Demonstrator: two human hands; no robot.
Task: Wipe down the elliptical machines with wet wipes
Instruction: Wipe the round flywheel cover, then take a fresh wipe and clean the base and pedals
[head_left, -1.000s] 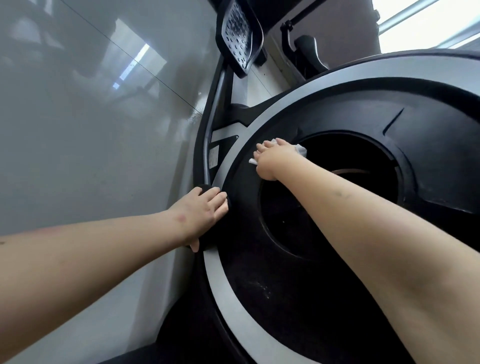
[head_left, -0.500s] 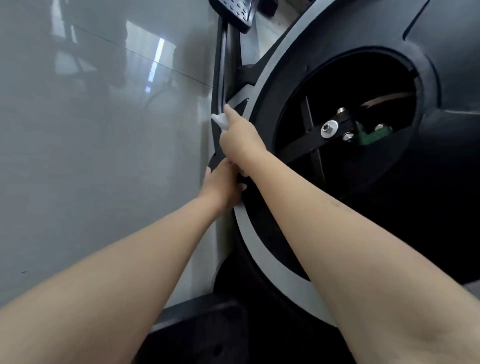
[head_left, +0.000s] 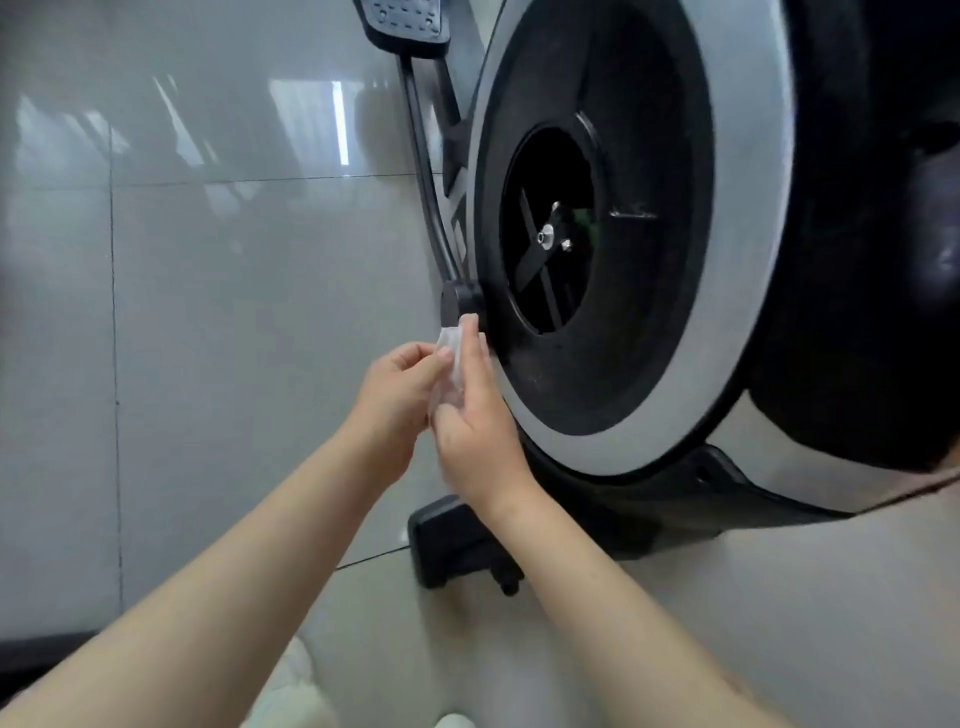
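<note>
The elliptical's round flywheel housing (head_left: 748, 260) is black with a grey outer ring and fills the upper right. A black crank arm (head_left: 428, 176) runs down its left side to a joint cap (head_left: 462, 301). A crumpled white wet wipe (head_left: 451, 358) is held between both hands just below that cap. My left hand (head_left: 397, 395) pinches the wipe from the left with curled fingers. My right hand (head_left: 475, 421) holds it from the right, one finger reaching up beside the cap. Both hands are off the housing.
A black foot pedal (head_left: 402, 23) sits at the top of the crank arm. The machine's black base foot (head_left: 457, 540) rests on the glossy light tile floor (head_left: 208, 312) below my hands. A second dark machine body (head_left: 883, 260) stands at the right.
My view has pulled back and down from the machine. Both hands came off the housing rim and crank arm and met below the joint cap, now holding the wipe together.
</note>
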